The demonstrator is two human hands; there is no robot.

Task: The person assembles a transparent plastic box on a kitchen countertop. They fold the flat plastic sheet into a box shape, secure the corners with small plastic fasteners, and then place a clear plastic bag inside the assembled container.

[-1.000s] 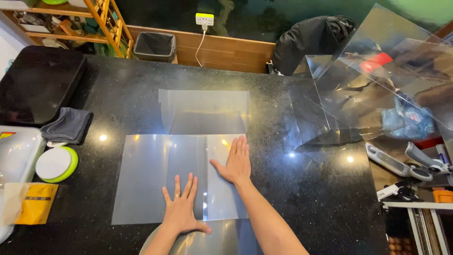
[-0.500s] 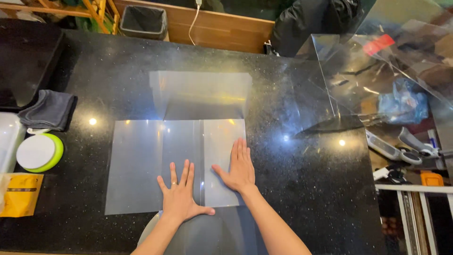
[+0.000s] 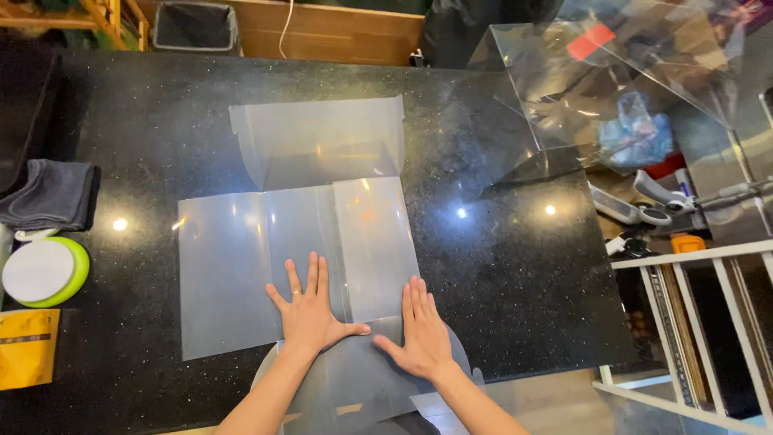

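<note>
Translucent plastic sheeting [image 3: 241, 274] is lying flat on the black speckled worktop [image 3: 515, 274], with its long axis running left to right across the near half of the surface. A narrower strip [image 3: 374, 242] is lying over its right part, running away from the person toward a curved, standing piece of the same material [image 3: 322, 141] farther back.

Both hands are resting palm down at the near edge of the sheeting. The left hand [image 3: 312, 314] is pressing on the sheet just left of the strip's edge, its fingers [image 3: 310, 278] spread and pointing away from the body, thumb stretched toward the right. The right hand [image 3: 423, 334] is lying on the near end of the strip, fingers together and pointing forward, thumb reaching toward the left hand. The 2 thumbs are nearly meeting, apart by a small gap. Neither hand is gripping anything; the fingers are extended and flat, only holding the plastic down.

Most of the sheet is stretching out to the left of the left hand, so that hand is the nearer one to its bulk, while the strip is extending straight ahead of the right hand. A folded dark cloth [image 3: 48, 193] and a white disc with a green rim [image 3: 40, 272] are sitting well apart at the left edge. A large clear panel [image 3: 612, 89] is leaning at the far right.
</note>
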